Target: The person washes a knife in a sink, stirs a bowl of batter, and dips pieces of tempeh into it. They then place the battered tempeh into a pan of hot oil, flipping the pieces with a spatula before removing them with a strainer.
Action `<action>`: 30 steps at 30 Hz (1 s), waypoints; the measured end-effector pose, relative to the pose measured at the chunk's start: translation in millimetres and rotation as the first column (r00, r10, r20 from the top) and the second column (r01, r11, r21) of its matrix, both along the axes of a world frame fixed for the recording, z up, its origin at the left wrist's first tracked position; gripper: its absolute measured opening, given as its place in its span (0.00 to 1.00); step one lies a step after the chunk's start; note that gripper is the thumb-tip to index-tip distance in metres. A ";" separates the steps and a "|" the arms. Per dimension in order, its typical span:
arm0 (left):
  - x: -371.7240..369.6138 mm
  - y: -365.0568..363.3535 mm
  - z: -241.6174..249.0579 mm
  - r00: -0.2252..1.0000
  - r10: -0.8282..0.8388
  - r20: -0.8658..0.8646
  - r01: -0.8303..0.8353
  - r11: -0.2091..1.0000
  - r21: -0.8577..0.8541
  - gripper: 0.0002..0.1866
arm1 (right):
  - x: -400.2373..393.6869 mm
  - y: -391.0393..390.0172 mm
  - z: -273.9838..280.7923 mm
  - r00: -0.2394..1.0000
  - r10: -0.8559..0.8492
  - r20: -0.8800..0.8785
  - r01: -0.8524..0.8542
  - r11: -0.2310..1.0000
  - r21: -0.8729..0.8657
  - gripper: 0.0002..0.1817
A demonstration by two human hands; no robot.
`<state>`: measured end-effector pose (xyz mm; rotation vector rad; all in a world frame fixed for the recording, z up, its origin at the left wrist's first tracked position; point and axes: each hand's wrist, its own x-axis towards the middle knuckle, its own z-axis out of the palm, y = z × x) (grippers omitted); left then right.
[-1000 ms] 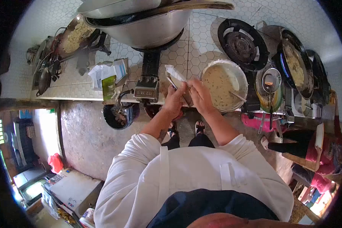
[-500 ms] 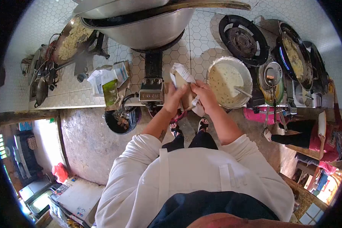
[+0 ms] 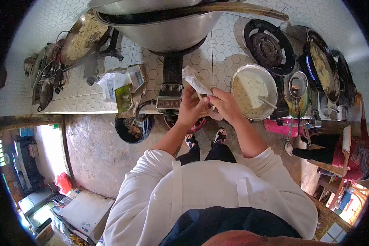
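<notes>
My left hand [image 3: 191, 107] and my right hand [image 3: 224, 105] are together over the front edge of the tiled counter [image 3: 225, 53], both gripping a white paper packet [image 3: 194, 81] that sticks up and to the left from between them. Just right of my hands stands a metal bowl of pale batter [image 3: 253, 91] with a utensil resting in it.
A big steel wok [image 3: 160, 24] sits on a burner behind my hands. A gas ring [image 3: 268, 47] and a dark pan of food [image 3: 324, 69] are at right. Packets and papers [image 3: 121, 84] lie at left, a dark bucket [image 3: 131, 127] below the counter.
My hands have closed together on the packet and shifted slightly right and toward me. The packet's free end now sticks up left. The view has drifted, moving everything a little rightward.
</notes>
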<state>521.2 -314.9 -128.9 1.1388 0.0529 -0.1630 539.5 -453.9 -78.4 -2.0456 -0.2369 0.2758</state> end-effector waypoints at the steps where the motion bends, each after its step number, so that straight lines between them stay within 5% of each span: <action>1: 0.5 0.9 -3.2 0.999 0.025 0.026 -0.028 0.994 0.110 0.26 | 0.4 -1.0 -2.7 0.997 -0.021 -0.076 0.025 0.998 0.056 0.09; 2: 0.3 -0.2 3.5 0.994 0.087 -0.068 -0.074 0.980 0.183 0.22 | -2.1 2.1 -4.5 0.997 -0.021 -0.078 0.025 0.998 0.055 0.09; 3: 2.2 1.1 -0.9 0.993 0.089 -0.072 -0.075 0.981 0.181 0.22 | -6.1 7.6 -6.0 0.991 -0.075 0.110 0.082 0.995 -0.063 0.10; 4: 6.5 4.4 -10.7 0.989 0.146 -0.017 -0.125 0.895 0.428 0.18 | -9.0 10.6 -6.8 0.949 -0.103 0.299 0.158 0.973 -0.166 0.11; 5: 10.7 8.2 -22.6 0.981 0.185 0.053 -0.175 0.744 0.644 0.14 | -9.2 10.3 -6.8 0.949 -0.102 0.297 0.156 0.974 -0.165 0.11; 7: 17.5 17.6 -40.8 0.945 0.295 0.140 -0.318 0.737 0.596 0.09 | -1.6 4.2 -5.4 0.846 -0.259 0.466 0.380 0.906 -0.185 0.06; 10: 19.1 31.4 -24.2 0.946 0.321 -0.052 -0.315 0.944 0.104 0.12 | 27.2 -36.2 -21.6 0.840 -0.496 0.219 0.519 0.853 -0.058 0.05; 11: 17.3 39.8 -21.2 0.946 0.321 -0.051 -0.314 0.943 0.106 0.12 | 40.9 -48.1 -23.4 0.819 -0.569 0.068 0.572 0.819 -0.042 0.05; 13: 11.7 63.0 -16.6 0.888 0.290 -0.356 -0.322 0.946 -0.034 0.14 | 56.9 -56.5 -16.0 0.830 -0.539 0.141 0.557 0.811 -0.177 0.07; 15: 9.5 66.0 -14.3 0.870 0.320 -0.375 -0.387 0.915 -0.116 0.17 | 77.0 -52.0 -17.7 0.845 -0.491 0.211 0.534 0.788 -0.307 0.09; 16: 5.2 75.8 -31.6 0.941 0.019 -0.339 -0.188 0.860 -0.475 0.19 | 85.0 -42.5 -27.3 0.875 -0.466 0.131 0.481 0.807 -0.343 0.11; 17: 2.1 81.9 -40.3 0.948 -0.256 -0.189 0.023 0.647 -0.762 0.21 | 90.9 -36.7 -39.8 0.897 -0.440 0.050 0.425 0.825 -0.372 0.13; 18: 0.8 69.6 -23.7 0.925 -0.311 -0.216 -0.011 0.547 -0.837 0.25 | 91.8 -29.0 -51.2 0.915 -0.289 0.280 0.383 0.841 -0.383 0.18; 19: 4.3 62.2 -15.4 0.927 -0.308 -0.214 -0.009 0.551 -0.834 0.25 | 93.6 -30.0 -58.5 0.915 -0.289 0.283 0.383 0.844 -0.377 0.18; 21: 8.9 50.9 -8.2 0.854 -0.521 -0.013 0.160 0.285 -0.945 0.26 | 77.7 -10.0 -24.8 0.974 -0.203 0.100 0.214 0.685 -0.696 0.24; 22: 10.0 45.0 -10.6 0.854 -0.520 -0.017 0.158 0.289 -0.944 0.26 | 68.6 -4.7 -15.2 0.974 -0.203 0.097 0.212 0.688 -0.694 0.24; 24: 11.9 32.2 -16.0 0.872 -0.480 0.093 0.244 0.262 -0.934 0.21 | 49.2 3.6 0.2 0.913 -0.043 0.405 0.225 0.882 -0.415 0.29; 25: 9.6 25.1 -16.3 0.870 -0.484 0.090 0.241 0.261 -0.935 0.21 | 37.8 13.2 6.2 0.915 -0.047 0.401 0.228 0.881 -0.415 0.29; 26: 8.8 17.1 -14.3 0.900 -0.418 -0.123 0.171 0.599 -0.782 0.22 | 27.8 25.7 12.5 0.993 -0.038 0.113 0.045 0.997 -0.064 0.30; 27: 10.1 9.6 -11.5 0.915 -0.278 -0.291 0.096 0.853 -0.513 0.24 | 20.6 32.0 17.0 0.985 0.090 -0.149 -0.034 0.940 0.338 0.31; 28: 9.8 3.6 -9.3 0.914 -0.086 -0.396 0.019 0.985 -0.169 0.25 | 12.3 31.7 18.3 0.986 0.082 -0.146 -0.028 0.941 0.337 0.31; 30: 7.6 -6.3 -8.7 0.932 -0.120 -0.341 0.037 0.970 -0.241 0.28 | 3.0 26.9 14.8 0.954 0.003 -0.300 0.163 0.834 0.527 0.32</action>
